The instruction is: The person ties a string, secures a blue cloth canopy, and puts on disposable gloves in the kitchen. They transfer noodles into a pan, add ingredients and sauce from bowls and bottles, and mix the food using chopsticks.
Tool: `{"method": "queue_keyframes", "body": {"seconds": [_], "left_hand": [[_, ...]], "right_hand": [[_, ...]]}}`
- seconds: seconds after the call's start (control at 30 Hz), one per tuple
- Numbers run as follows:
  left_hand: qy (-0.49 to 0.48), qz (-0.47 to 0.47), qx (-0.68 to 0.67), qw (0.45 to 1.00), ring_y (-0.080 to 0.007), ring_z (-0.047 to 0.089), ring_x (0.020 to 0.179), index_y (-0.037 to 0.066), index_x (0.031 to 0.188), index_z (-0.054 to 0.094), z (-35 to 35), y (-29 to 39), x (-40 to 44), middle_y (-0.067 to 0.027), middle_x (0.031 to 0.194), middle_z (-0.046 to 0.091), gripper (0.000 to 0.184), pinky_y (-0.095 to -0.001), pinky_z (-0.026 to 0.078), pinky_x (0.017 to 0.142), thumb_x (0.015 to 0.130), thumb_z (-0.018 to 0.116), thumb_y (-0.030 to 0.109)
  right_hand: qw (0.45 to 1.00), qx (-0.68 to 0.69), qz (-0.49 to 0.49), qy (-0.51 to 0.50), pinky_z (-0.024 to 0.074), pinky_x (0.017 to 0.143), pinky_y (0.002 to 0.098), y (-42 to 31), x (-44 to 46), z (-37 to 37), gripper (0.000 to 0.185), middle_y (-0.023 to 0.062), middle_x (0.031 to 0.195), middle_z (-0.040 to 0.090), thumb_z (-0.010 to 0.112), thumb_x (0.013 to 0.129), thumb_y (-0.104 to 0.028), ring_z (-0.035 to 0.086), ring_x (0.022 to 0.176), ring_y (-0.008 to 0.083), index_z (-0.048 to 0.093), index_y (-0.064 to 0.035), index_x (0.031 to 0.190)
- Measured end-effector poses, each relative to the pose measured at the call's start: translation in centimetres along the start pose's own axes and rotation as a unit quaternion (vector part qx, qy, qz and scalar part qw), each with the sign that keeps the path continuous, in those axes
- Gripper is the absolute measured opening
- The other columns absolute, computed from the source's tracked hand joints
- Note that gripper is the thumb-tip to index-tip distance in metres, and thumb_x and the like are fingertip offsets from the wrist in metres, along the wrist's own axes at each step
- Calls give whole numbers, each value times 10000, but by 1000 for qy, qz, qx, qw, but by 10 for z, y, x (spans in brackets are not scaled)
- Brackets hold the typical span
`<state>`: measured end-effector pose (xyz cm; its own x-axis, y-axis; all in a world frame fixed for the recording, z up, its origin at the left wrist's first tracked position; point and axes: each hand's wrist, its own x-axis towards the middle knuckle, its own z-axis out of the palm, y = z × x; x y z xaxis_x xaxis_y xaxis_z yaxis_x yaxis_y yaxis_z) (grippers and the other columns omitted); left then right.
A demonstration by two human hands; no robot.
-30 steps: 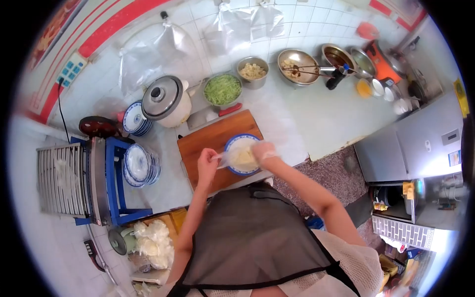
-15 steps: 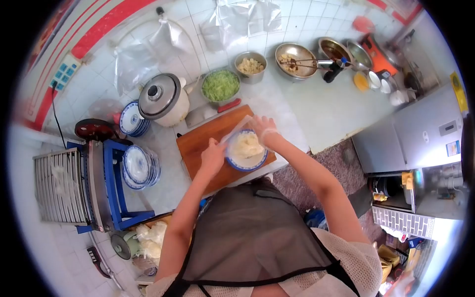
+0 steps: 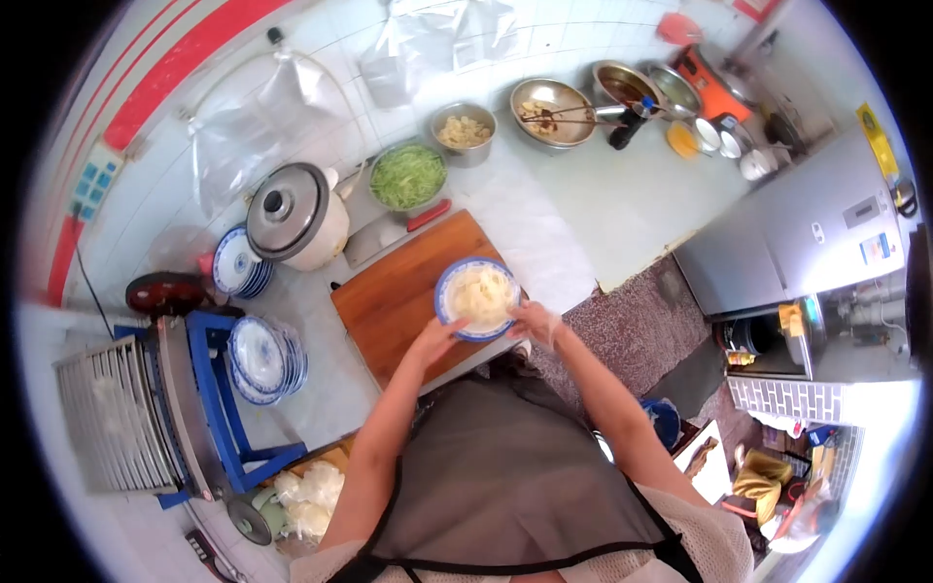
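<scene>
A blue-rimmed bowl (image 3: 445, 298) with pale food (image 3: 480, 294) inside is held over the right part of the wooden cutting board (image 3: 389, 293). My left hand (image 3: 436, 342) grips its lower left rim. On the lower right rim, my right hand (image 3: 534, 323) holds the bowl, with something clear and plastic-like at the wrist. A cleaver with a red handle (image 3: 429, 215) lies behind the board, beside a bowl of shredded green vegetable (image 3: 408, 178).
A white pot with a lid (image 3: 292, 209) and stacked plates (image 3: 260, 360) stand at the left. Metal bowls (image 3: 554, 115) and a dark bottle (image 3: 628, 128) line the back. A refrigerator (image 3: 777, 238) stands at the right.
The clear plastic that was between my hands over the bowl is no longer stretched there. Both hands have moved down to the bowl's rim and taken hold of it.
</scene>
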<state>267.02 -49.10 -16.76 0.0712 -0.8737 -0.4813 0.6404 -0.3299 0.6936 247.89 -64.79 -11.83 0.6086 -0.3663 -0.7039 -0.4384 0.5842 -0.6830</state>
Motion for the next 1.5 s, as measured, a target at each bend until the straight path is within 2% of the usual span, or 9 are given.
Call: {"method": "queue_keyframes", "body": {"seconds": [0.23, 0.67, 1.0, 1.07, 1.1, 1.17, 1.27, 1.37, 1.5], "left_hand": [[-50, 147, -205, 966, -220, 331, 1331, 96, 1438, 256, 131, 53, 11, -49, 1462, 336, 705, -389, 259, 1113, 938, 255, 592], [-96, 41, -306, 946, -264, 360, 1320, 134, 1422, 311, 355, 41, 137, -72, 1459, 349, 618, -458, 320, 1076, 969, 221, 546], [95, 298, -84, 946, -219, 412, 1264, 168, 1391, 366, 332, 196, 273, -59, 1404, 405, 710, -404, 367, 984, 869, 467, 639], [342, 333, 129, 869, -284, 392, 1244, 143, 1401, 357, 271, 219, 364, -141, 1371, 399, 778, -433, 361, 969, 815, 600, 593], [340, 335, 125, 870, -284, 392, 1244, 143, 1401, 357, 279, 233, 375, -141, 1371, 399, 778, -433, 361, 969, 815, 600, 593], [449, 362, 527, 624, -406, 360, 1167, 81, 1377, 386, 300, 250, 381, -240, 1239, 390, 816, -500, 320, 978, 752, 710, 496], [405, 386, 646, 519, -414, 359, 1090, 92, 1378, 388, 301, 261, 384, -227, 1122, 415, 833, -499, 303, 954, 702, 772, 390], [499, 391, 518, 574, -421, 303, 1203, 59, 1375, 380, 304, 238, 383, -242, 1239, 400, 745, -501, 278, 1000, 796, 689, 413], [389, 354, 10, 851, -267, 415, 1262, -7, 1369, 353, 301, 128, 333, -140, 1380, 430, 635, -419, 381, 1001, 960, 430, 473]], "right_hand": [[978, 111, -175, 29, 513, 564, 292, -30, -64, -22, 316, 95, 827, 623, 570, 918, -200, 596, 598, 150, 507, 45, 1107], [961, 80, -263, 19, 492, 694, 280, -104, -48, -284, 424, 75, 997, 622, 581, 800, -51, 584, 825, 157, 506, -10, 1216], [932, 214, -252, 146, 477, 633, 266, -74, -108, -413, 336, 105, 936, 654, 519, 800, 34, 578, 722, 140, 541, -19, 1130], [931, 222, -247, 154, 481, 611, 266, -63, -128, -427, 326, 99, 903, 655, 548, 783, 9, 586, 698, 141, 550, -18, 1108], [930, 218, -250, 156, 481, 611, 266, -56, -126, -436, 326, 99, 903, 655, 548, 783, 9, 586, 698, 141, 550, -18, 1108], [942, 181, -217, 180, 484, 626, 260, -39, -119, -461, 333, 93, 883, 651, 570, 770, -12, 591, 703, 144, 555, -16, 1102], [951, 162, -200, 169, 492, 637, 269, -51, -101, -482, 330, 95, 871, 648, 574, 776, -18, 599, 713, 148, 553, -12, 1105], [955, 110, -228, 152, 495, 732, 293, -88, -56, -498, 357, 111, 964, 643, 590, 790, -31, 602, 846, 174, 542, -17, 1144], [931, -82, -285, 214, 452, 914, 334, -166, 47, -521, 461, 152, 1133, 595, 618, 828, -101, 561, 1071, 235, 470, -1, 1252]]}}
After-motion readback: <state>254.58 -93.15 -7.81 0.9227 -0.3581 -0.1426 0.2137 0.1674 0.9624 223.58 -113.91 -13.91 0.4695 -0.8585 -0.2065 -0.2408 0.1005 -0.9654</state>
